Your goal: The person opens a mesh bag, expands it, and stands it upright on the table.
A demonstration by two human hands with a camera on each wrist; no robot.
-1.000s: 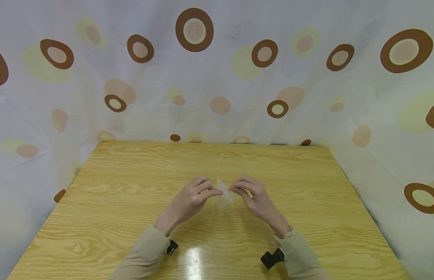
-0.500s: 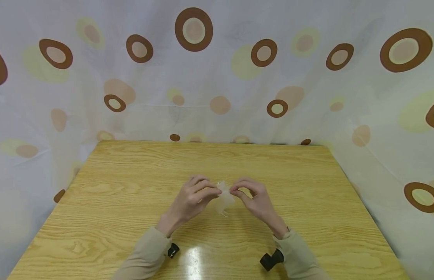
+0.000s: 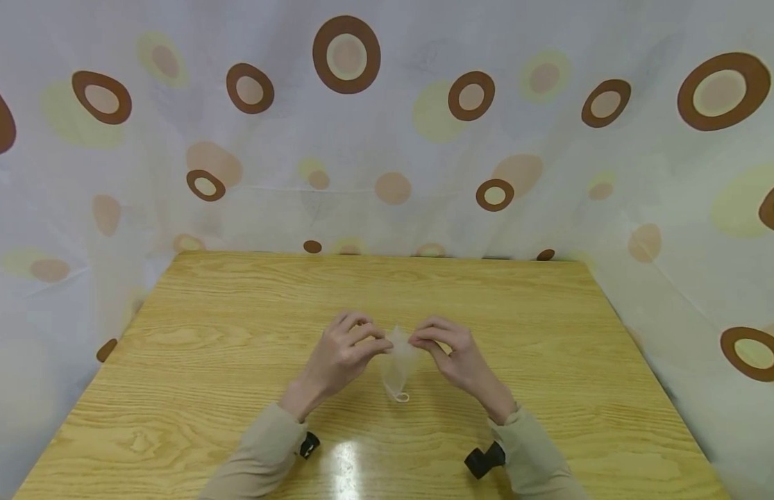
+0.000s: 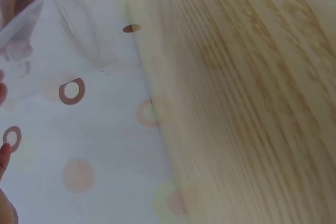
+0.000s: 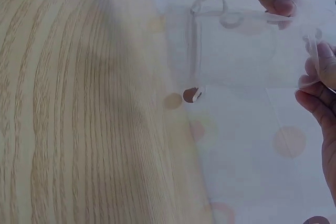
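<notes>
A small, sheer white mesh pouch (image 3: 397, 368) hangs between the two hands above the table. Its lower end carries a thin cord loop (image 3: 402, 397). The left hand (image 3: 343, 351) pinches one side of the pouch's upper part between thumb and fingers. Opposite it, the right hand (image 3: 452, 354) pinches the other side. In the right wrist view the pouch (image 5: 236, 45) is stretched fairly flat, with a gathered hem along one edge and a cord loop at its corner. The left wrist view shows little of the left hand, at its left edge.
A wood-grain table (image 3: 237, 298) lies beneath the hands. White cloth with brown and beige circles (image 3: 387, 139) stands behind the table and along its sides. A black wrist device (image 3: 484, 460) sits below the right cuff, another (image 3: 308, 444) below the left.
The pouch has gone from bunched up to spread out, and its lower end with the cord loop now hangs further down. The hands have barely moved.
</notes>
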